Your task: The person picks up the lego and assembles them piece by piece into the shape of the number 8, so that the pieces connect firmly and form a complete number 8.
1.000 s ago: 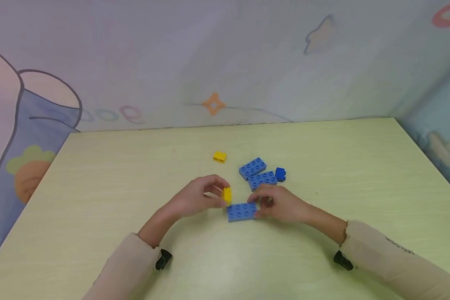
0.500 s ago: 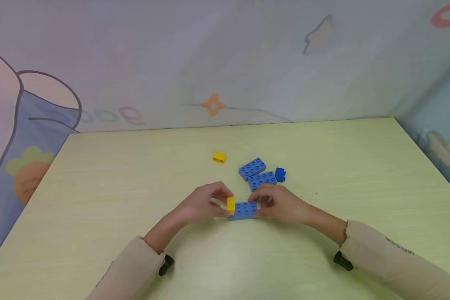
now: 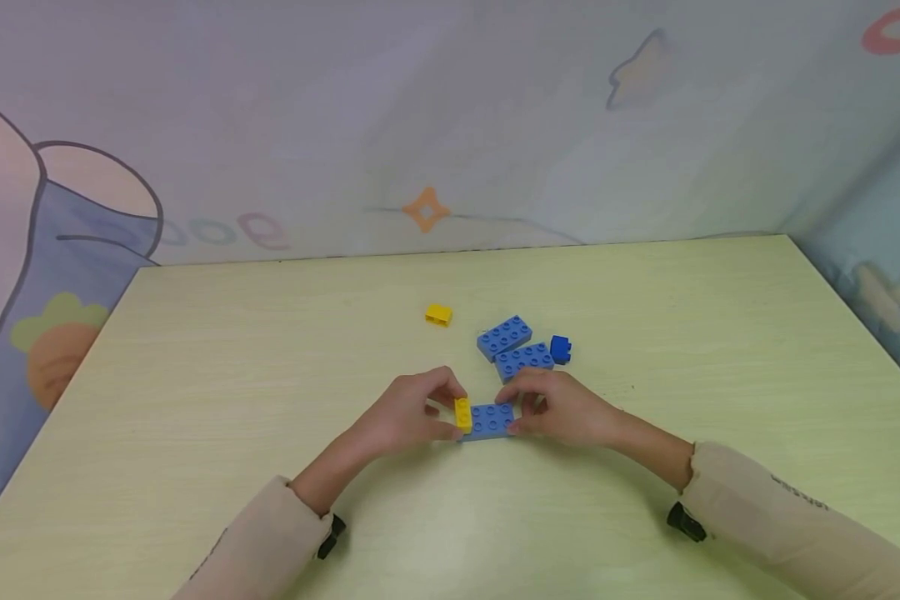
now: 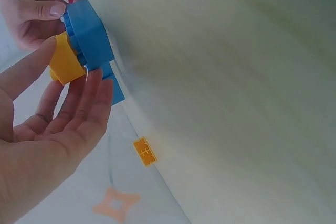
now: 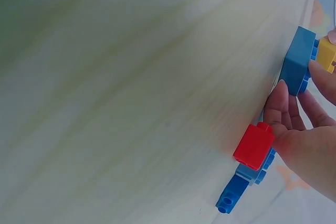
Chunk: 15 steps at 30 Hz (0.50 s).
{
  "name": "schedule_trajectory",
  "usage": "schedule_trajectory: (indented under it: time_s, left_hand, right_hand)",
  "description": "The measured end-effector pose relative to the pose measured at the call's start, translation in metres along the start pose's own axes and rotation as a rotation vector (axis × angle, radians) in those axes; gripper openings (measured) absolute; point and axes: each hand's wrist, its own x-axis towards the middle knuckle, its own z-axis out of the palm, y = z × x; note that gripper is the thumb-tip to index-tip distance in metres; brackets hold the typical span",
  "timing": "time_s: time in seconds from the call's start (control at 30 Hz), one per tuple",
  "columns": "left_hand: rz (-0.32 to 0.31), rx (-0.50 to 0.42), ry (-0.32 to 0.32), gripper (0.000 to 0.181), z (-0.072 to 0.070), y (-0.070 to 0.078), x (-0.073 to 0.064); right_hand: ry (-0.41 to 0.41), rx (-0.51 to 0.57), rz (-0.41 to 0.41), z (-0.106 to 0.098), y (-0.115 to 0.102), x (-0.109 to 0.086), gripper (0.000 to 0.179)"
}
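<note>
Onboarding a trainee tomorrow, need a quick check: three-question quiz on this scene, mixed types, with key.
1. Multiple choice: what colour is the brick that the left hand pinches?
A) red
B) yellow
C) dark blue

2. True or false: the right hand is clear of every brick.

3. Short answer: which brick shows in both wrist views but not in the head view?

Key:
1. B. Its thumb and fingers are on the yellow brick.
2. False. It grips the right end of the blue brick between the hands.
3. The red brick.
</note>
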Motion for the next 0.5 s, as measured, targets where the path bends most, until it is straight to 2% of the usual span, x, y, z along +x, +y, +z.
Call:
schedule_trajectory:
  time_s: [0.2,0.5]
  left_hand:
    - [-0.02,0.009,0.013,0.026,0.0005,0.0013,-0.0015]
    - [0.006,-0.002,0.008,0.021,-0.0009,0.0022,-0.0031]
  right_hand:
    - [0.002,0.006,-0.001,0.0003,0.0003,0.0001,0.027]
    - [0.005,-0.002,-0.006,-0.0002,-0.0004,0.0004,0.027]
